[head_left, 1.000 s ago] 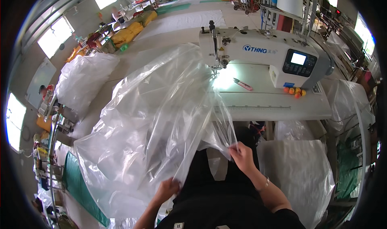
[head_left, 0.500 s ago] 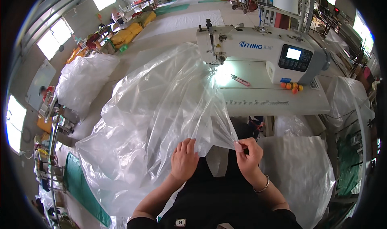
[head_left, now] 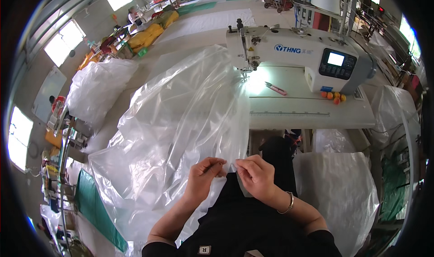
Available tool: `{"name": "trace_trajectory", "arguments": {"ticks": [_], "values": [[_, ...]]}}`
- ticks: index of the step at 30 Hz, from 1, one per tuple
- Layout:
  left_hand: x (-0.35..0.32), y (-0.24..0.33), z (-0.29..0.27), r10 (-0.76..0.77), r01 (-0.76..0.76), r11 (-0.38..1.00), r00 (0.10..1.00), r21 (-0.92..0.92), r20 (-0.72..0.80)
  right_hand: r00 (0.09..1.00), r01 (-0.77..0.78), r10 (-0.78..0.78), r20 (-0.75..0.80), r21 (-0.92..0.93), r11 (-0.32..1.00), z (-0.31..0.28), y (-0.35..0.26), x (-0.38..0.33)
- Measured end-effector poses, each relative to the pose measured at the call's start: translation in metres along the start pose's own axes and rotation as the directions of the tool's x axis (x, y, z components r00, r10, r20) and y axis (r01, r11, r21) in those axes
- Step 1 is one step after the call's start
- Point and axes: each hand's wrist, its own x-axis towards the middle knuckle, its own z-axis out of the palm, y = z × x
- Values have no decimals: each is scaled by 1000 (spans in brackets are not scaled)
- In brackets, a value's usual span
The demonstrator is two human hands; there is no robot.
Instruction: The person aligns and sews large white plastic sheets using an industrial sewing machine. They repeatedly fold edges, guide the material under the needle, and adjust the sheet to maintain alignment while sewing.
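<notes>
Both hands pinch the near edge of a big clear plastic sheet [head_left: 181, 135], close to the person's lap. The left hand [head_left: 204, 176] has its fingers curled onto the film, and the right hand [head_left: 255, 175] grips the same edge just beside it, so the two nearly touch. From that edge the sheet billows up and away to the sewing machine [head_left: 294, 53], its far end lying under the needle on the white tabletop [head_left: 307, 110].

The film looks thin and slick, so the pinched edge could slide out of either hand, or the two layers could creep out of line. The loose bulk hanging on the side of the sheet away from the machine could drag it off. A small pair of snips [head_left: 275, 88] lies on the tabletop beside the needle, near enough to snag the film.
</notes>
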Motion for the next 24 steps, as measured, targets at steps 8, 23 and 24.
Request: {"name": "trace_trajectory", "arguments": {"ticks": [8,23,24], "values": [[-9,-7,18,56,-63,994,995,-87,-78,990,74,-64,124,-82,994,12,-7,0],[33,-3,37,675,-792,124,510,598,534,467,-686,612,639,698,-205,126,79,-20],[32,4,46,569,-779,98,555,620,607,440,-660,590,677,689,-299,135,82,-32]]}}
